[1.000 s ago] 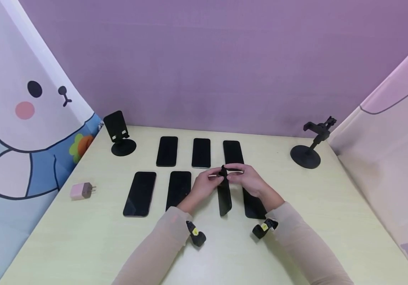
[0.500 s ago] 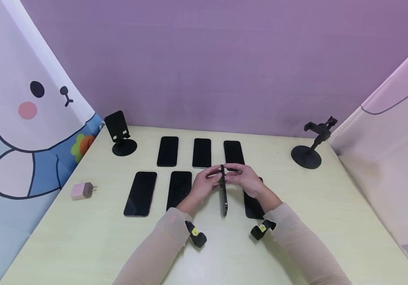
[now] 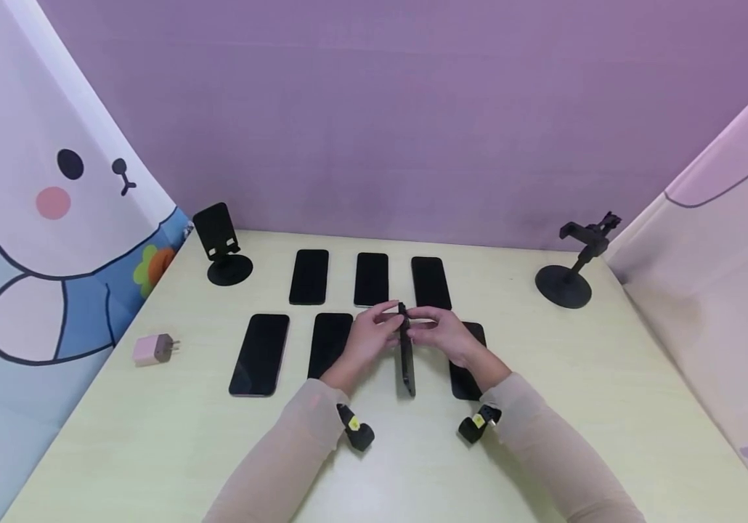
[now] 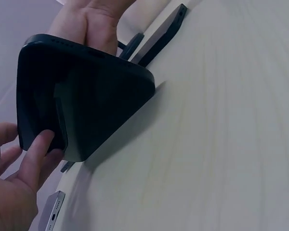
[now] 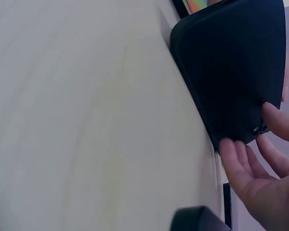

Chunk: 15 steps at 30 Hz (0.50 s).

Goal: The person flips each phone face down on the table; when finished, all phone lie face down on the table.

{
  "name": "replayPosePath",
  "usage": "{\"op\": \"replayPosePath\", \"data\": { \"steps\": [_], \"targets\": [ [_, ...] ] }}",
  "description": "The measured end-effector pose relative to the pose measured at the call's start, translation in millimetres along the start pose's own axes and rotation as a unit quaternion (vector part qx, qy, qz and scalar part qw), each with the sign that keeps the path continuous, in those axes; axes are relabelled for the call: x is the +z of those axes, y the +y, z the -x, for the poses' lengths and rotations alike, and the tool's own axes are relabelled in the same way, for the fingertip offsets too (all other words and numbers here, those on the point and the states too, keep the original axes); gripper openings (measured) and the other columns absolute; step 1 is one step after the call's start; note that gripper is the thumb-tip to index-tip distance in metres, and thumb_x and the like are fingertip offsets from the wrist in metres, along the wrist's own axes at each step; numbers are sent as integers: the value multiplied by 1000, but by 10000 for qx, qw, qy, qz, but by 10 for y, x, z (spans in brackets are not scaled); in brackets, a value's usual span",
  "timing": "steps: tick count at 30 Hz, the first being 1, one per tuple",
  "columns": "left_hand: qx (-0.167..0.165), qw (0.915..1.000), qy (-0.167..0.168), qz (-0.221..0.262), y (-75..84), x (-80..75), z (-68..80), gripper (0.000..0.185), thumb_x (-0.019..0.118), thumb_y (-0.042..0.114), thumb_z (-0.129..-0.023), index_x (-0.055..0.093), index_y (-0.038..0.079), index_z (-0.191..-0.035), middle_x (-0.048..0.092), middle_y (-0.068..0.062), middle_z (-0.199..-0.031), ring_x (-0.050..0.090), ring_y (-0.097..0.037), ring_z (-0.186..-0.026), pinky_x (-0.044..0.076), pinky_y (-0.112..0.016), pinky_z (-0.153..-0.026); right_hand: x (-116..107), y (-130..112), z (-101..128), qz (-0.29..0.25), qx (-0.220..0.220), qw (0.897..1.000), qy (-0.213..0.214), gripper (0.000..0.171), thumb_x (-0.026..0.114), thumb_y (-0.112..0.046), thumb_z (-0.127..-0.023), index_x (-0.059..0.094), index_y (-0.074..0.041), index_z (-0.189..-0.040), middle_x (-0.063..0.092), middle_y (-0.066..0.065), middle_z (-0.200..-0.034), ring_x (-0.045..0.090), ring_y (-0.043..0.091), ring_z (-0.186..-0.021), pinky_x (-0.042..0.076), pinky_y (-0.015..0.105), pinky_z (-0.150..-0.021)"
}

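A black phone (image 3: 407, 363) stands nearly edge-on between my hands in the head view, its near end close over the table. My left hand (image 3: 366, 341) grips its far end from the left; my right hand (image 3: 446, 338) pinches that end from the right. In the left wrist view, a thumb of the left hand (image 4: 12, 197) lies against the phone's glossy dark face (image 4: 101, 96). The right wrist view has the phone's smooth dark back (image 5: 231, 67), a small ring near the fingertips of the right hand (image 5: 269, 187).
Three phones lie in a back row, (image 3: 309, 277) the leftmost. In front lie a left phone (image 3: 259, 354), a middle phone (image 3: 330, 341) and one phone (image 3: 468, 378) partly under the right hand. A plate stand (image 3: 220, 232), a clamp stand (image 3: 563, 287) and a pink charger (image 3: 153, 350) flank them.
The held phone has turned from showing a broad dark face to nearly edge-on, and has shifted slightly left with both hands. The other phones stay where they lay.
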<state>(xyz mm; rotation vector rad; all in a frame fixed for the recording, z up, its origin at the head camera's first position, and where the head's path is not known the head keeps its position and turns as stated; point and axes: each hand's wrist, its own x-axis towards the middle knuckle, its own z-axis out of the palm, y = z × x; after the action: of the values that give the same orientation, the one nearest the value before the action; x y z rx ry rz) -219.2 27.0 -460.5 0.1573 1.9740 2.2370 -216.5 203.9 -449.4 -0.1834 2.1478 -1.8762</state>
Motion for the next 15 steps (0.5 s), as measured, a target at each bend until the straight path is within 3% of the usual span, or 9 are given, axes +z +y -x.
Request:
{"op": "replayPosePath", "data": {
  "steps": [5, 10, 15],
  "targets": [
    [240, 9923, 5, -1212, 51, -54, -14, 38, 67, 4, -90, 63, -1, -127, 67, -19, -109, 69, -22, -89, 57, -30, -67, 19, 36, -6, 519, 6, 9986, 22, 45, 68, 4, -88, 52, 12, -129, 56, 27, -127, 54, 39, -118, 49, 34, -90],
    [458, 9678, -73, -2474, 61, -99, -54, 38, 73, 5, -85, 66, -1, -122, 70, -15, -107, 69, -21, -86, 55, -30, -70, 34, 12, -8, 1174, 74, 9928, 246, 43, 72, 1, -85, 57, 8, -125, 60, 23, -121, 56, 37, -110, 50, 33, -86],
    [395, 9486, -14, -3139, 46, -120, -75, 42, 78, 6, -80, 67, -1, -120, 69, -17, -106, 67, -25, -93, 51, -36, -84, 83, -11, -33, 1709, -11, 9842, 472, 37, 75, 3, -82, 62, 7, -117, 64, 19, -106, 59, 31, -98, 50, 31, -78]
  ]
}}
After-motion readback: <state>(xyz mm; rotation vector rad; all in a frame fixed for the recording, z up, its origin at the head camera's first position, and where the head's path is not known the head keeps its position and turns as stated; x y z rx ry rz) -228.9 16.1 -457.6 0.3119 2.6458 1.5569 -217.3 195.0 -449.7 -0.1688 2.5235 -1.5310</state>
